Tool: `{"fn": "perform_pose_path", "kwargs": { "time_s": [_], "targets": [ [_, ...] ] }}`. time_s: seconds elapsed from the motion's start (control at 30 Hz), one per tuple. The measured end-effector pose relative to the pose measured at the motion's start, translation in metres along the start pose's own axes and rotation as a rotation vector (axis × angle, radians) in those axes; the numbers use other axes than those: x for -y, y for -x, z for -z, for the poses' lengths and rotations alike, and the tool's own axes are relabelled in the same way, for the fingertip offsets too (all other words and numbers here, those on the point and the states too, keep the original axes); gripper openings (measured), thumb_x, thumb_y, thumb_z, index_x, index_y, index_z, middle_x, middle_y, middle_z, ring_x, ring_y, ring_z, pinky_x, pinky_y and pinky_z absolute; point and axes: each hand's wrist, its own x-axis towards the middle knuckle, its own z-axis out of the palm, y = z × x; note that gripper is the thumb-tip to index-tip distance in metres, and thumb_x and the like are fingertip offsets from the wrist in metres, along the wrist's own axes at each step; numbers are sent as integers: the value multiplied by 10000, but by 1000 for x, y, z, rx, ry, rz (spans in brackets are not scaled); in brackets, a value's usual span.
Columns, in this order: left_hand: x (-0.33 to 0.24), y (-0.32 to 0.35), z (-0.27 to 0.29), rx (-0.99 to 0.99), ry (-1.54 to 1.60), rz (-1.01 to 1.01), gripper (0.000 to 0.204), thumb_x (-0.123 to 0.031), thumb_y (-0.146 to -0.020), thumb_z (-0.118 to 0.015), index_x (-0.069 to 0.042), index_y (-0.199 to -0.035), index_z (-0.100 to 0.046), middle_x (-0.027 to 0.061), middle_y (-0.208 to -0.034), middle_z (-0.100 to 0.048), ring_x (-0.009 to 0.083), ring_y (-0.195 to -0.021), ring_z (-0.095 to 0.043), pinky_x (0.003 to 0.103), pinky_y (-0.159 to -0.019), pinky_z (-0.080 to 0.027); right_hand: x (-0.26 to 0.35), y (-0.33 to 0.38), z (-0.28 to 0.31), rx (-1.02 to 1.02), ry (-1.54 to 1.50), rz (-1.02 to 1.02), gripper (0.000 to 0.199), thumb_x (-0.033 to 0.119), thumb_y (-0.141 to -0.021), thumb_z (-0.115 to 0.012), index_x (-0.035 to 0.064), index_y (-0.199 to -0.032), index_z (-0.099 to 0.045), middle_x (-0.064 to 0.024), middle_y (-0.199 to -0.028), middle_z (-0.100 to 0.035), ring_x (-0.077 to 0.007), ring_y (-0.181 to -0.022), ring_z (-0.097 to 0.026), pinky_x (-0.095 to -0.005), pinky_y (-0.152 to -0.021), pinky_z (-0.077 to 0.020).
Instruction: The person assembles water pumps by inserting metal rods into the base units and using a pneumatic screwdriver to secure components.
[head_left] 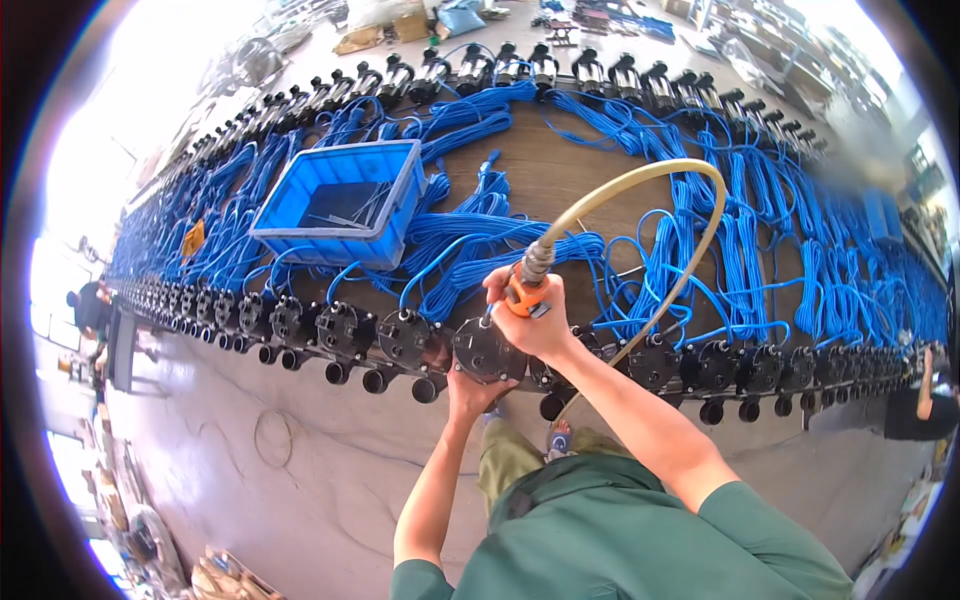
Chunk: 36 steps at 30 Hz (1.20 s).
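An orange pneumatic screwdriver (pixel 524 296) is gripped in the right hand (pixel 535 318), whose fingers are wrapped tightly around the tool's body, with a beige air hose (pixel 640 180) arching up and away from its rear end and looping back down to the right. The tool's long axis is tilted, its rear pointing up and right and its tip down and left, toward the dark round pump housing (pixel 487 350) lying just below and to the left of the grip. That housing is steadied from beneath by the left hand (pixel 472 388), whose fingers are curled against its lower edge; how firmly it is clasped cannot be told. The housing stands in a long row of similar dark pump bodies (pixel 345 328) at the near edge of a wooden workbench (pixel 560 170). Bundles of blue cable (pixel 470 240) and a blue plastic crate (pixel 340 200) lie farther back on the bench.
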Motion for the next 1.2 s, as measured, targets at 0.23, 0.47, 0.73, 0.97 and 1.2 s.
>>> {"fn": "perform_pose_path", "kwargs": {
  "time_s": [0.23, 0.47, 0.73, 0.97, 1.2],
  "targets": [
    [18, -6, 4, 66, 59, -103, 1162, -202, -594, -964, 34, -1512, -292, 161, -1326, -616, 257, -1192, -632, 401, -1038, -506, -5, 4, -9, 61, 112, -10, 243, -40, -745, -669, 12, -983, -680, -60, -833, -691, -114, -701, -655, -269, -656, -529],
    [13, -8, -1, 51, 128, -199, 1258, -288, -489, -1024, -8, -1504, -335, 168, -1421, -508, 315, -1296, -540, 452, -1116, -435, 51, -13, -31, 75, -140, -36, 372, -52, -857, -607, -15, -1223, -549, -117, -961, -629, -122, -696, -605, -261, -627, -530],
    [22, -8, 8, -60, 184, -306, 1175, -294, -453, -1024, -75, -1416, -388, 231, -1408, -514, 388, -1281, -535, 466, -1076, -439, -10, -17, -83, 150, 187, -126, 284, -68, -862, -554, 14, -1131, -512, -123, -985, -577, -158, -710, -587, -287, -641, -524],
    [6, -7, 1, 10, 157, -98, 1219, -248, -463, -1023, -5, -1459, -362, 159, -1323, -552, 261, -1181, -599, 383, -994, -505, -17, -17, -77, 172, 193, -136, 354, -41, -864, -609, 16, -1206, -538, -88, -1002, -645, -105, -810, -622, -255, -739, -533],
    [-11, 89, -80, -348, -256, -96, 616, -46, -692, -841, -14, -1227, -537, 149, -1083, -558, 291, -969, -581, 398, -812, -494, 127, -11, -10, 262, 227, 201, 321, 41, -848, -631, 2, -1158, -559, -141, -947, -623, -143, -689, -602, -278, -640, -531]
  ]
}}
